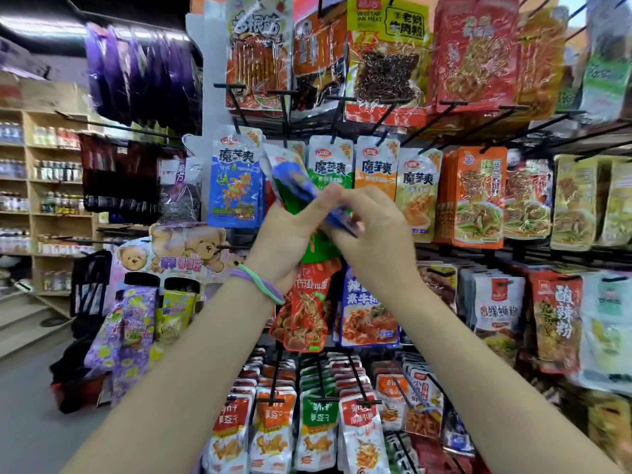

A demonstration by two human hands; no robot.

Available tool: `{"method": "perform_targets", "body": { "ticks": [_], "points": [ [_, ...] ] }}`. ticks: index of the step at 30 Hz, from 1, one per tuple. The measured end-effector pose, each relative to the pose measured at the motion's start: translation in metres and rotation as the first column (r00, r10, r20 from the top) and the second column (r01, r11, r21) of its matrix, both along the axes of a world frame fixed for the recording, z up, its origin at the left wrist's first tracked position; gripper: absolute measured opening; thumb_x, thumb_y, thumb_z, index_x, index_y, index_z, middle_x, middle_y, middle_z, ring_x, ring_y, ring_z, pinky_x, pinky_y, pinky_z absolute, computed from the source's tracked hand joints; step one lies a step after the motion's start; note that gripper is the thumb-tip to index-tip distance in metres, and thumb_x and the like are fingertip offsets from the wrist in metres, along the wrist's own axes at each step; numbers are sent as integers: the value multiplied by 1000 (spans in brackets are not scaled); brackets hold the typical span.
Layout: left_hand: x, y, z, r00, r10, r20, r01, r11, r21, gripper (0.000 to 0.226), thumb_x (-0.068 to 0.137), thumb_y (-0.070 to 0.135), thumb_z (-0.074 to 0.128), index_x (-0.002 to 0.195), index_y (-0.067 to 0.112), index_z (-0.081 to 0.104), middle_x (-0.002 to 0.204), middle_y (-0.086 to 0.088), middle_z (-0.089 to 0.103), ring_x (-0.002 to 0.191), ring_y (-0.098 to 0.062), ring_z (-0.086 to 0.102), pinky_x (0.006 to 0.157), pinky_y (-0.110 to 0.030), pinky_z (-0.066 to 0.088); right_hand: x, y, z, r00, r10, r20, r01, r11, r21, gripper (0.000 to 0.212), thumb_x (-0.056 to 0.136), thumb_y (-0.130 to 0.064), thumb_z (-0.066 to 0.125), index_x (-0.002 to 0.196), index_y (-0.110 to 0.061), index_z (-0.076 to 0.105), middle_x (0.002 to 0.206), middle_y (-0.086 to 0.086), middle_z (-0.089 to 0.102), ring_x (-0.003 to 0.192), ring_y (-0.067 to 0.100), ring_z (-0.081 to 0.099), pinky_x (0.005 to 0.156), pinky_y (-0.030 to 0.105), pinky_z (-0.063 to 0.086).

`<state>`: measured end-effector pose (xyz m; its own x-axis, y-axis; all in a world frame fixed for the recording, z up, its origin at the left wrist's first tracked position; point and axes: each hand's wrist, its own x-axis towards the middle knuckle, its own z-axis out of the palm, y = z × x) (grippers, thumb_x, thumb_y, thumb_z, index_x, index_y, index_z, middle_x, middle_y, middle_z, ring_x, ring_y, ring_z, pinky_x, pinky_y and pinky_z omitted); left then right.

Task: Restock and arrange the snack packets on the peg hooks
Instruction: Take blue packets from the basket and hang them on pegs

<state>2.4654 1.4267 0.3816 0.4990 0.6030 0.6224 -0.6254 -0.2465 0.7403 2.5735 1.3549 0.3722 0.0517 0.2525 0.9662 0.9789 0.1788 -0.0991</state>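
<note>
Both forearms up front, left hand (290, 234) and right hand (372, 234) pinching blurry blue-green packet bunch (297, 189) mid-air before middle-row hooks (285, 118), guessing sorting before hanging beside blue packets (234, 186).

peg hooks (451, 112), hanging snack packets (236, 186)

both forearms reach up and forward from the bottom of the view, bare, and meet near the middle. the left hand (290, 234) has its thumb stretched toward the right, its fingers seemingly curled out of sight behind. the right hand (372, 230) shows its back, fingers bent inward at the left thumb tip. coloured bands (260, 282) circle the left wrist.
</note>
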Motion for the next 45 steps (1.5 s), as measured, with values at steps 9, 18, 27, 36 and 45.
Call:
{"method": "perform_targets", "body": {
  "ticks": [9,18,27,36,45],
  "points": [
    [0,18,-7,999,45,31,-37,975,-219,32,96,19,67,123,3,69,112,-17,75,101,-34,74,79,-46,63,10,-14,3,720,301,-626,-472,873,-124,41,92,-35,72,127,-20,57,113,-3,67,101,14,66,85,22,57],
    [-10,29,0,980,194,-38,-198,970,-140,55,71,55,86,104,13,72,101,-1,76,90,-14,74,72,-29,60,38,-23,17,462,412,-785,-670,743,-5,24,92,-9,69,113,-17,62,97,3,70,78,17,70,65,31,57],
    [-36,36,7,959,-187,-212,184,982,-35,22,83,26,66,71,16,81,79,-5,78,66,-19,75,61,-32,63,27,-13,50,296,552,-780,-781,609,135,52,72,-9,80,116,-6,53,107,7,68,82,15,71,70,29,58],
    [-61,54,1,992,119,-39,-119,993,-11,10,90,13,71,98,11,76,95,-9,78,76,-20,76,71,-41,64,-22,45,58,303,629,-716,-758,615,220,15,97,3,57,97,-9,65,77,-2,73,62,9,68,53,24,54],
    [-114,102,-11,964,253,88,-237,959,-158,73,64,54,87,120,9,73,114,-15,75,110,-34,71,102,-60,51,-51,89,84,530,441,-725,-572,817,79,20,94,-34,71,96,-15,71,98,8,75,95,32,72,75,47,60]
  ]
}}
